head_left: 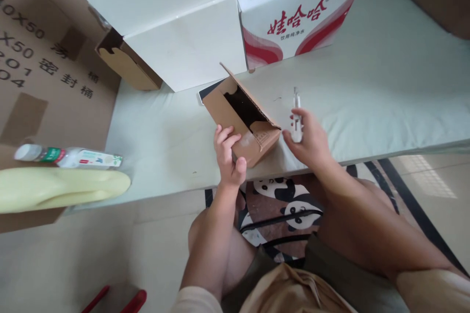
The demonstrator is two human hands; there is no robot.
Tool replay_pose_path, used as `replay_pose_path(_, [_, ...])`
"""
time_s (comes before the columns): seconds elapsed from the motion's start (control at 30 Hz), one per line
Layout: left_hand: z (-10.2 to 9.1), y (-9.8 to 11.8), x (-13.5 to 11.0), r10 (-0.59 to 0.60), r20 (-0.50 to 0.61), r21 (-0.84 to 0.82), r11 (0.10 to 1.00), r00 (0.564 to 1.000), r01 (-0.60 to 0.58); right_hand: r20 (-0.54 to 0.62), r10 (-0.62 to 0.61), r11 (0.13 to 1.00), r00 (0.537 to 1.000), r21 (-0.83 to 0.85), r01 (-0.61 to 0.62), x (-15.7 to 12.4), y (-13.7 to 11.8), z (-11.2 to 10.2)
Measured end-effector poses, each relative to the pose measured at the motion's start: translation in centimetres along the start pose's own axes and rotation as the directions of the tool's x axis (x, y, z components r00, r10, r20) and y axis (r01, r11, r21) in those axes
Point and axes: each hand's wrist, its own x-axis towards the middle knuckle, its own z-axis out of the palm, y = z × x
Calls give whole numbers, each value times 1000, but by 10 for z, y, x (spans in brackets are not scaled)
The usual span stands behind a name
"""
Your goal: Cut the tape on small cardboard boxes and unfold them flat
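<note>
In the middle of the frame the left hand (228, 154) grips the near corner of the open box (244, 117), so that it stands tilted on the bench (385, 83) edge, and the right hand (308, 139) just beside it is closed around a white cutter (295, 115), tip pointing away.

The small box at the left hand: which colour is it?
The small box is plain brown cardboard; the head view shows it.

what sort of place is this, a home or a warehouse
Likely a home room used for packing, not a warehouse: a panda-patterned floor rug, a pale green padded mat as work surface, and stacked white cardboard cartons behind the small brown corrugated cardboard box that the left hand holds.
</note>
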Motion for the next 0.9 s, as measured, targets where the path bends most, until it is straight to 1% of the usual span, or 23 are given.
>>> replay_pose_path(0.07, [1, 0, 0, 4, -7, -3, 1000, 1000, -4, 132, 100, 989, 986, -118, -84, 1, 8, 10])
replay_pose_path(0.17, [1, 0, 0, 12, -9, -15, 1000, 1000, -12, 217, 197, 958, 956, -248, -141, -3, 11, 19])
replay_pose_path(0.23, [-1, 0, 0, 10, -4, -28, 1000, 1000, -10, 238, 204, 947, 950, -294, -130, -5, 8, 19])
replay_pose_path(0.3, [-3, 0, -1, 2, 5, -41, 999, 1000, -1, 249, 174, 949, 953, -300, -95, -6, 3, 16])
replay_pose_path(0.37, [-6, -2, -2, -7, 11, -55, 998, 1000, 7, 293, 120, 967, 949, -249, -46, -5, -1, 14])
replay_pose_path(0.43, [-9, -4, -3, -12, 14, -70, 997, 1000, 13, 358, 78, 986, 930, -166, -18, -3, -6, 12])
replay_pose_path(0.5, [-12, -6, -4, -4, 10, -81, 997, 1000, 5, 397, 90, 993, 913, -102, -54, -1, -11, 12])
replay_pose_path(0.63, [-14, -12, -8, 35, -19, -94, 995, 999, -36, 386, 165, 985, 908, -21, -171, 1, -21, 15])
replay_pose_path(0.7, [-15, -15, -11, 12, -35, -118, 993, 999, -16, 398, 172, 979, 901, 31, -201, 0, -23, 16])
replay_pose_path(0.77, [-16, -19, -14, -52, -58, -166, 985, 997, 41, 396, 180, 966, 901, 100, -237, 0, -23, 16])
replay_pose_path(0.83, [-17, -24, -17, -168, -98, -257, 957, 981, 138, 342, 187, 936, 921, 222, -272, -1, -21, 16])
replay_pose_path(0.87, [-18, -27, -18, -254, -113, -326, 923, 961, 206, 299, 187, 909, 936, 309, -280, -2, -19, 15])
replay_pose_path(0.9, [-18, -29, -19, -356, -115, -406, 869, 927, 283, 258, 187, 870, 948, 404, -281, -2, -17, 16])
